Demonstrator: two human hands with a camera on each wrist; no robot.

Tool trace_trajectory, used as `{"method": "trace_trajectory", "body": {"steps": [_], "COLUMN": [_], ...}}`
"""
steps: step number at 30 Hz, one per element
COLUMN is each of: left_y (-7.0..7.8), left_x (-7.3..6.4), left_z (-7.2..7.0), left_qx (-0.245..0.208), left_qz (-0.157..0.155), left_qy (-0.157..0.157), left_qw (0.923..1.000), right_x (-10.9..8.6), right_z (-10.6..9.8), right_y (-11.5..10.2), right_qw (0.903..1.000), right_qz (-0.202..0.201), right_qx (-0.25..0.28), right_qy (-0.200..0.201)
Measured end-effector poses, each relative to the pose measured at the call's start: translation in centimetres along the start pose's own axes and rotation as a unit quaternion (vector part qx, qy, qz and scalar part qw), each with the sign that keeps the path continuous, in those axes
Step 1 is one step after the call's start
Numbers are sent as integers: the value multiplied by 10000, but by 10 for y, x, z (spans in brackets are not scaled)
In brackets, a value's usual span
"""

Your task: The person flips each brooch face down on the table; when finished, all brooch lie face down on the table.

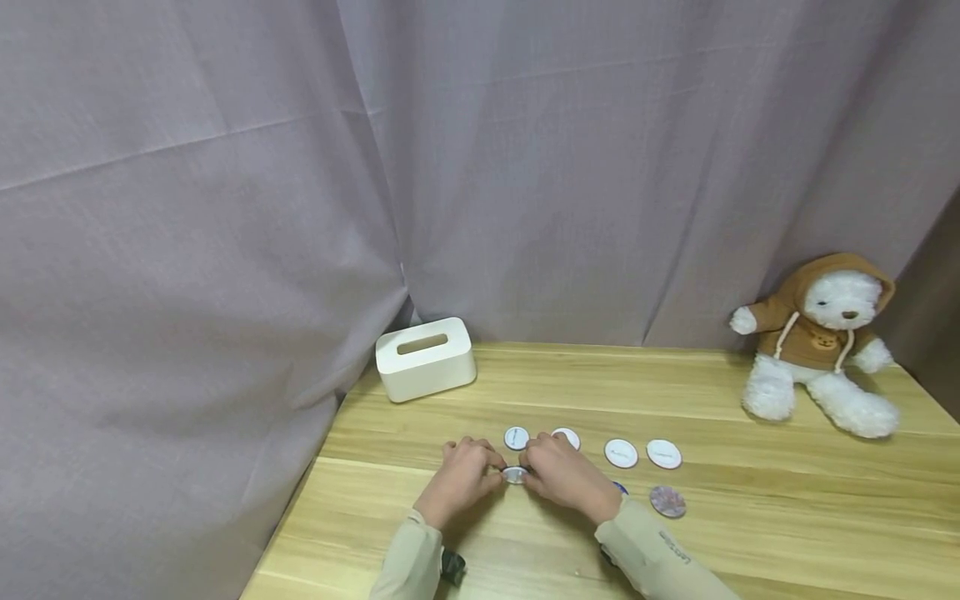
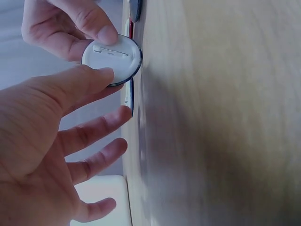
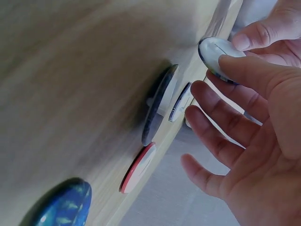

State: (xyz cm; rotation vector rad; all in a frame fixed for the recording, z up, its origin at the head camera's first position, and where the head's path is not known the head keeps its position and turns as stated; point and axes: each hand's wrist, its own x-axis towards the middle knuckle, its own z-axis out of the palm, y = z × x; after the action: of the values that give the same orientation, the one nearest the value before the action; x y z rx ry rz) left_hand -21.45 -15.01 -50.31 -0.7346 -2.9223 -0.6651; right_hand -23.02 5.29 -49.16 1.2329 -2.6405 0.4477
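Between them, my left hand point(image 1: 467, 475) and right hand point(image 1: 566, 473) hold one round pin badge point(image 1: 514, 475) by opposite edges. In the left wrist view, the white back of this badge point(image 2: 117, 63) shows, with a safety pin across it. Each thumb presses on that back, with index fingers at the rim or underneath. The other fingers of the left hand point(image 2: 42, 132) are spread. In the right wrist view, the other fingers of the right hand point(image 3: 263, 127) are loosely extended beside the badge point(image 3: 214, 52). The badge is held just off the wooden table.
Near the hands lie more badges: white ones point(image 1: 517, 438) point(image 1: 621, 453) point(image 1: 664, 454), a patterned one point(image 1: 668, 502), and a blue one point(image 3: 70, 207) partly behind the right arm. A white tissue box point(image 1: 426, 367) stands back left; a teddy bear point(image 1: 821, 350) sits back right.
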Motion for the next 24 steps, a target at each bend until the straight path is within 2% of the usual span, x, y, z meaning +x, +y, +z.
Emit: {"method": "trace_trajectory", "body": {"steps": [8, 18, 24], "left_y": [4, 8, 8], "left_x": [1, 3, 7], "left_z": [3, 6, 5], "left_qx": [-17, 311, 305], "left_qz": [-89, -451, -422], "left_qy": [-50, -64, -85], "left_qw": [9999, 9985, 9986], "right_x": [1, 5, 5], "right_z": [4, 10, 8], "right_y": [0, -2, -2], "right_qw": [9994, 9982, 9978], "right_qz": [269, 584, 654], "right_qx": [195, 141, 136], "right_qy": [-29, 86, 28]}}
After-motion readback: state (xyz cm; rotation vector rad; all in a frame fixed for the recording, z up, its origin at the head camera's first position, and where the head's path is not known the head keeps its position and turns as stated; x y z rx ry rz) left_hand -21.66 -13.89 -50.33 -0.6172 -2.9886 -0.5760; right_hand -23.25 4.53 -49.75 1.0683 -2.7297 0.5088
